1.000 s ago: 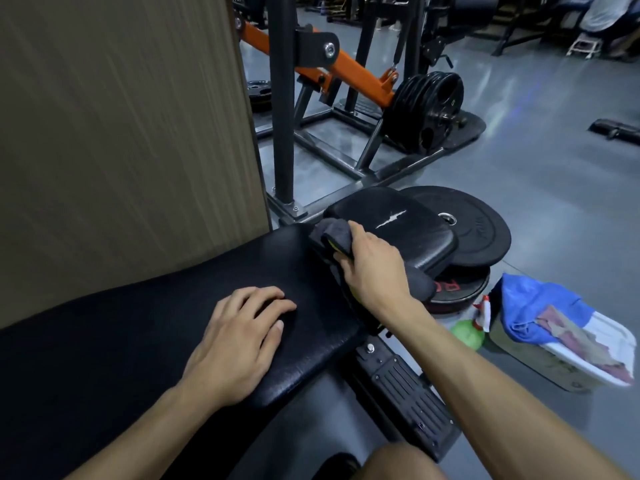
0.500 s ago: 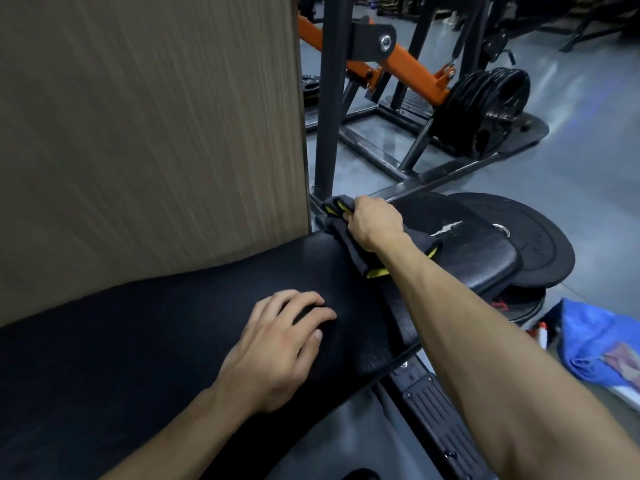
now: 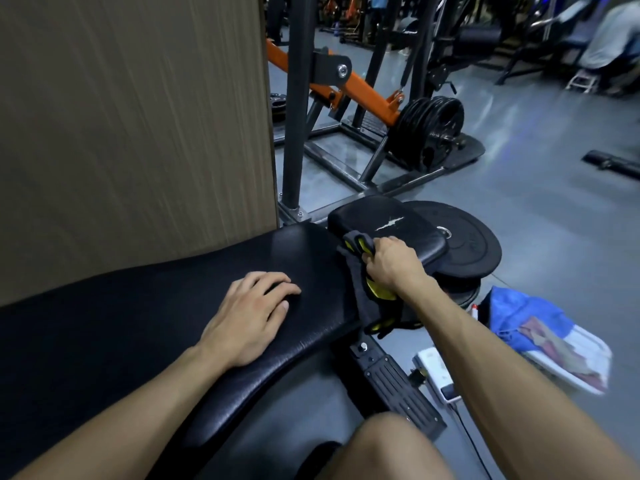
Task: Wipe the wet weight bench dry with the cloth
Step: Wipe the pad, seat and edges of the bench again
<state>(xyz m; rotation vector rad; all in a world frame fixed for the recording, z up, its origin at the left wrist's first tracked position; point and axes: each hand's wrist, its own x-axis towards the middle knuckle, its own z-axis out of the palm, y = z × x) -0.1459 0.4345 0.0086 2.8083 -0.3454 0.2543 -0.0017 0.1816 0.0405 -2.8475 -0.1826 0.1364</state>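
Note:
The black padded weight bench (image 3: 145, 313) runs from the lower left to the centre, with its smaller seat pad (image 3: 388, 223) beyond a gap. A dark grey cloth with yellow patches (image 3: 370, 303) lies bunched in that gap and hangs over the bench's near edge. My right hand (image 3: 391, 265) is closed on the cloth and presses it down at the gap. My left hand (image 3: 249, 313) rests flat on the long pad, fingers spread, holding nothing.
A wood-grain wall panel (image 3: 131, 116) stands right behind the bench. Black weight plates (image 3: 474, 247) lie stacked under the seat pad. A box with blue and white cloths (image 3: 540, 330) sits on the floor at right. An orange-armed machine (image 3: 367, 91) with loaded plates stands behind.
My right hand has drawn the cloth back along the gap from the far side toward the near edge of the bench. My left hand has stayed in place on the pad.

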